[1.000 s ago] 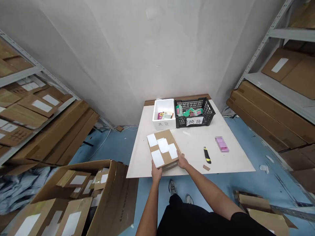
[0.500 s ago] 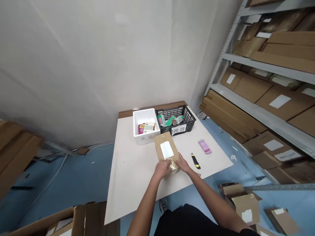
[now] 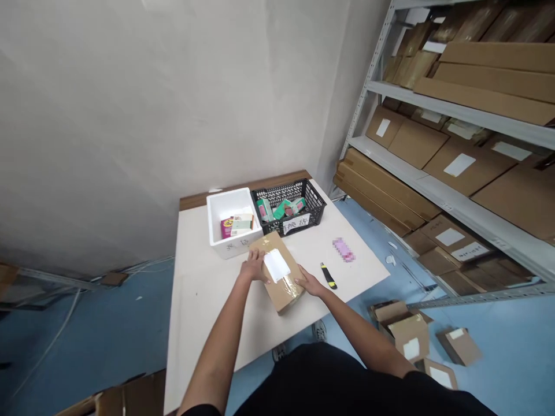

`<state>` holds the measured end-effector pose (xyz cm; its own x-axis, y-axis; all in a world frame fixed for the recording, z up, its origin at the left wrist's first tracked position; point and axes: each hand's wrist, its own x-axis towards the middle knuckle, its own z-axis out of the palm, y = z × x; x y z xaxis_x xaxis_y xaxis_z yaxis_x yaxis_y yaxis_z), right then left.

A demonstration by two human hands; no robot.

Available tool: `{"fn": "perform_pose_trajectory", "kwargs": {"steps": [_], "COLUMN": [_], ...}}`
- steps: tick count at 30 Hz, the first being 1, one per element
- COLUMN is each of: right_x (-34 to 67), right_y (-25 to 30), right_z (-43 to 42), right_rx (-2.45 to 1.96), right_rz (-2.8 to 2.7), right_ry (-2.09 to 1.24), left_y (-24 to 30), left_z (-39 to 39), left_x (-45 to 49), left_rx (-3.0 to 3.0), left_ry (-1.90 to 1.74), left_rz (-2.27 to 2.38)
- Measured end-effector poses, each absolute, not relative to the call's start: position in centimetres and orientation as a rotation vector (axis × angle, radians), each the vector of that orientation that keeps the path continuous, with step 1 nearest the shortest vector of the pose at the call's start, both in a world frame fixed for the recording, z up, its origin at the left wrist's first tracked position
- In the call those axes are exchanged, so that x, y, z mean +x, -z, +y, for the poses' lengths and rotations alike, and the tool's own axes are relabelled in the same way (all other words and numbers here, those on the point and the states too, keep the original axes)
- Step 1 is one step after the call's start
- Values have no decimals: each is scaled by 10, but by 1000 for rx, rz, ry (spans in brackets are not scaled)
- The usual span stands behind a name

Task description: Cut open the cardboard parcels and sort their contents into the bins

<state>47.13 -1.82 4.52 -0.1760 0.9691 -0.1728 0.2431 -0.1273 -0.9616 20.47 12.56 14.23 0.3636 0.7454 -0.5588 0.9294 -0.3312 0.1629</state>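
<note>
A brown cardboard box (image 3: 284, 285) with a white label (image 3: 276, 265) and shiny clear tape lies tilted on the white-topped table (image 3: 208, 312). My left hand (image 3: 254, 267) holds its left side, fingers reaching over the top near the label. On the opposite side, my right hand (image 3: 310, 282) grips the right edge by the taped part. A black and yellow utility knife (image 3: 328, 276) lies to the right of my right hand. Just behind the box stand a white foam bin (image 3: 234, 249) and a black plastic crate (image 3: 318, 214).
Small boxes (image 3: 241, 223) sit in the foam bin, and green and pink packets (image 3: 282, 209) in the crate. A blurred pink item (image 3: 344, 249) lies at the table's right. Shelving (image 3: 403, 156) full of cartons runs along the right; open cartons (image 3: 407, 335) are on the floor.
The box has been turned, its near end now pointing down to the right. My left hand has shifted from the near end up to the left side. The view has swung slightly right.
</note>
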Motion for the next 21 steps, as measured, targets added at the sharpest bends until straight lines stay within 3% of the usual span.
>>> {"fn": "perform_pose_trajectory", "kwargs": {"steps": [4, 9, 14, 21], "right_x": [500, 575, 627, 605], "right_y": [-44, -18, 23, 84], "right_z": [-11, -6, 3, -6], "right_rx": [-1493, -1933, -2377, -2417], "right_rz": [-1561, -1383, -1380, -1487], "right_ry": [-1210, -973, -1062, -1133], "left_y": [-132, -128, -133, -134], "left_z": [106, 73, 49, 56], "left_x": [201, 211, 228, 237], "left_rx": [2164, 2079, 1967, 1781], "left_ry": [476, 519, 556, 653], "left_rz": [1580, 1724, 1820, 1774]}}
